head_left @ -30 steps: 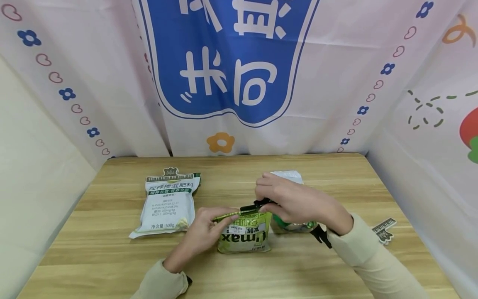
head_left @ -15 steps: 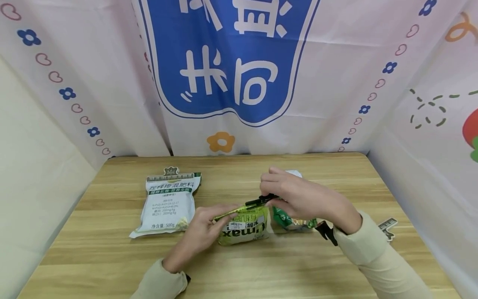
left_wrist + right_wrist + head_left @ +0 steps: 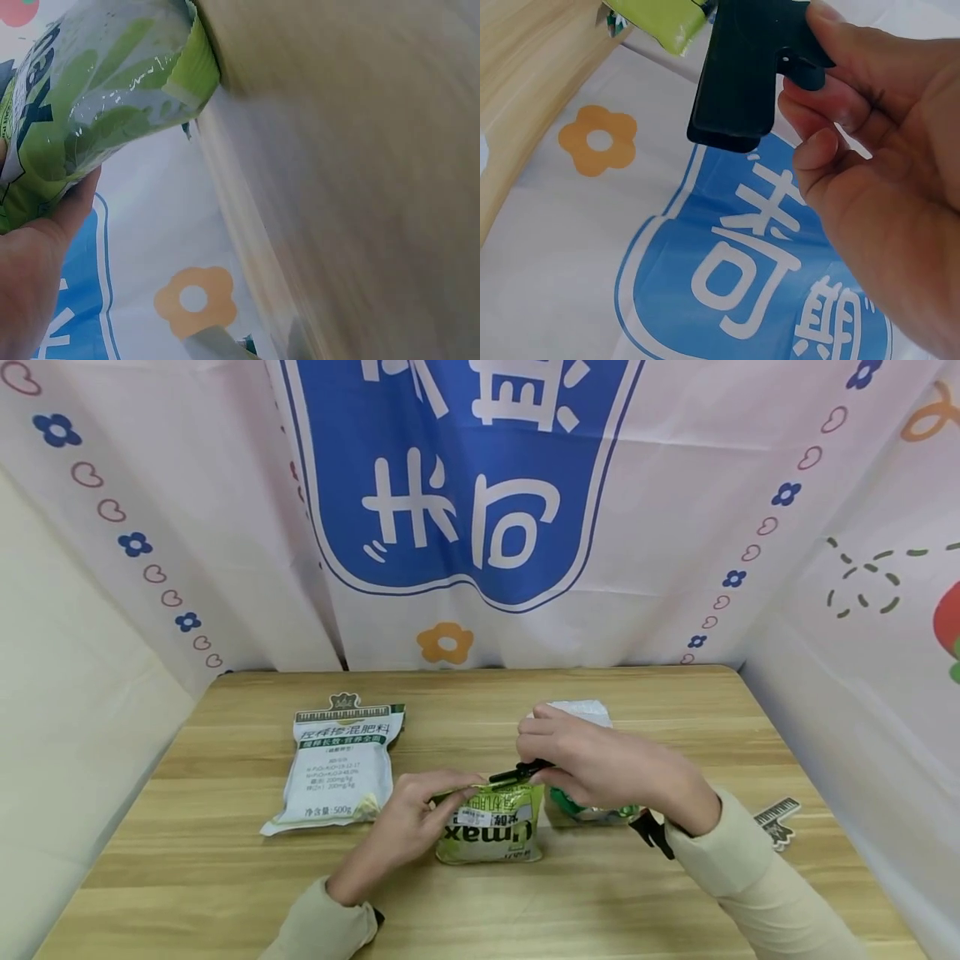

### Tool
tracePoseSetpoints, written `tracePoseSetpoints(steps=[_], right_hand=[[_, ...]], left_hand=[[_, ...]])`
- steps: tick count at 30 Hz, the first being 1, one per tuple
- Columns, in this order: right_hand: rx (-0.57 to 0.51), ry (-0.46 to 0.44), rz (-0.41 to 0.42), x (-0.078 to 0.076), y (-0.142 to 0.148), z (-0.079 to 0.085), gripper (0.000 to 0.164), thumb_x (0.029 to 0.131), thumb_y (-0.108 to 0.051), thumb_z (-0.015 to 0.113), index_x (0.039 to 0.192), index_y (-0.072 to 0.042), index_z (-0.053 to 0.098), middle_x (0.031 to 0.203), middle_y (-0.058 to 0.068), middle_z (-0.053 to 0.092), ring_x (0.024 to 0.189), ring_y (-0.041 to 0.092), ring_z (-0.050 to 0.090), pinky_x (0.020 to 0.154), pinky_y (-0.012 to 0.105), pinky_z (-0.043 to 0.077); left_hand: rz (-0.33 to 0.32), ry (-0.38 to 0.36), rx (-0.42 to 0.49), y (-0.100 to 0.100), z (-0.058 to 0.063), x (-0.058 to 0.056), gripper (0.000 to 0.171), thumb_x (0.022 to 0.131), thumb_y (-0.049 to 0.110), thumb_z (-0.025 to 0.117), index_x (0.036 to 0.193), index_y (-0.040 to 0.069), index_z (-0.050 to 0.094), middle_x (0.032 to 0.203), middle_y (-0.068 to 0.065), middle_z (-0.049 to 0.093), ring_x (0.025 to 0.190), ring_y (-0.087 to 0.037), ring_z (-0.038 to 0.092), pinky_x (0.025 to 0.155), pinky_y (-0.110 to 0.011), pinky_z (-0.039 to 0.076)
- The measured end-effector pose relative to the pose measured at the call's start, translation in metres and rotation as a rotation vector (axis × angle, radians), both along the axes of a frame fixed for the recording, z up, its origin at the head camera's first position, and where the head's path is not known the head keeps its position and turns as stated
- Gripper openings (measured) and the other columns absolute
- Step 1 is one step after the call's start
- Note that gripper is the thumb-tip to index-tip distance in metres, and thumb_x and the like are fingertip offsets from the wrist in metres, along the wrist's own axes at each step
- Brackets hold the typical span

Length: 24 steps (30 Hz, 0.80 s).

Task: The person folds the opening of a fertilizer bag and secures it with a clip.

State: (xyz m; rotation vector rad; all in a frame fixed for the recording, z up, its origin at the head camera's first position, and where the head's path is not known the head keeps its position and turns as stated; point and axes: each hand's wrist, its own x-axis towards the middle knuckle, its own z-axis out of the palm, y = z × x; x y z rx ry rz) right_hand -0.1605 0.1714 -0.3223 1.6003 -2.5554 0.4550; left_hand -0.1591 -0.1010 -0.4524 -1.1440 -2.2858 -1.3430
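Note:
A small green-and-white bag (image 3: 491, 837) marked "Umax" stands in the middle of the table, its lettering upside down in the head view. My left hand (image 3: 415, 814) pinches the left end of its folded top edge, thumb in front. The right hand (image 3: 592, 762) pinches a black clip (image 3: 516, 774) between thumb and fingers, and the clip's long edge lies along the bag's top. In the right wrist view the dark clip (image 3: 739, 75) shows side-on, near the bag's green corner (image 3: 664, 22). The left wrist view shows the bag's glossy side (image 3: 112, 105) close up.
On the left lies a white 500g fertilizer bag (image 3: 337, 777) with a piano-shaped clip (image 3: 343, 714) across its top. A green-and-white bag (image 3: 581, 714) lies behind my right hand. Another piano-shaped clip (image 3: 777, 821) rests on the table (image 3: 480, 918) at right.
The green bag rose and tilted with the clip half a second ago, then came back down level. My right hand shifted right and up, then slightly back; the left stayed nearly still.

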Motion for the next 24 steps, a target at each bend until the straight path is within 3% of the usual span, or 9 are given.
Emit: tracePoseSetpoints(steps=[6, 11, 12, 18, 24], right_hand=[[0.001, -0.024, -0.015, -0.001, -0.002, -0.002, 0.018, 0.096, -0.012, 0.075, 0.091, -0.015, 0.058, 0.083, -0.006, 0.050, 0.083, 0.009, 0.039, 0.078, 0.025, 0.038], [-0.014, -0.071, -0.006, -0.005, -0.008, -0.006, 0.017, 0.097, -0.014, 0.075, 0.091, -0.015, 0.058, 0.084, -0.005, 0.050, 0.082, 0.009, 0.039, 0.078, 0.025, 0.037], [-0.014, -0.079, -0.003, -0.005, -0.009, -0.007, 0.017, 0.097, -0.015, 0.075, 0.091, -0.015, 0.058, 0.084, -0.005, 0.051, 0.082, 0.009, 0.039, 0.078, 0.025, 0.037], [-0.035, -0.128, -0.011, -0.009, -0.013, -0.012, 0.014, 0.098, -0.017, 0.074, 0.091, -0.014, 0.061, 0.085, -0.005, 0.056, 0.082, 0.011, 0.045, 0.078, 0.025, 0.042], [-0.076, -0.192, -0.023, -0.011, -0.017, -0.016, 0.012, 0.100, -0.018, 0.072, 0.094, -0.015, 0.063, 0.091, -0.005, 0.061, 0.087, 0.011, 0.052, 0.081, 0.026, 0.049]], left_hand=[[0.039, -0.014, 0.006, 0.002, 0.001, 0.003, 0.018, 0.095, 0.001, 0.073, 0.111, 0.007, 0.078, 0.108, -0.010, 0.082, 0.085, -0.018, 0.080, 0.080, -0.028, 0.065], [0.045, -0.102, 0.022, 0.004, 0.002, 0.006, 0.015, 0.097, 0.001, 0.071, 0.109, 0.007, 0.064, 0.104, -0.010, 0.081, 0.087, -0.019, 0.078, 0.083, -0.028, 0.064], [0.040, -0.121, 0.021, 0.004, 0.003, 0.007, 0.016, 0.098, 0.000, 0.069, 0.109, 0.007, 0.060, 0.104, -0.010, 0.080, 0.096, -0.021, 0.078, 0.088, -0.030, 0.064], [0.007, -0.170, -0.007, 0.003, 0.003, 0.009, 0.003, 0.109, 0.007, 0.054, 0.111, 0.007, 0.052, 0.119, -0.010, 0.072, 0.115, -0.028, 0.070, 0.103, -0.039, 0.059], [0.009, -0.183, -0.011, 0.001, 0.003, 0.008, 0.006, 0.113, 0.012, 0.044, 0.110, 0.008, 0.048, 0.122, -0.009, 0.062, 0.121, -0.029, 0.062, 0.107, -0.038, 0.052]])
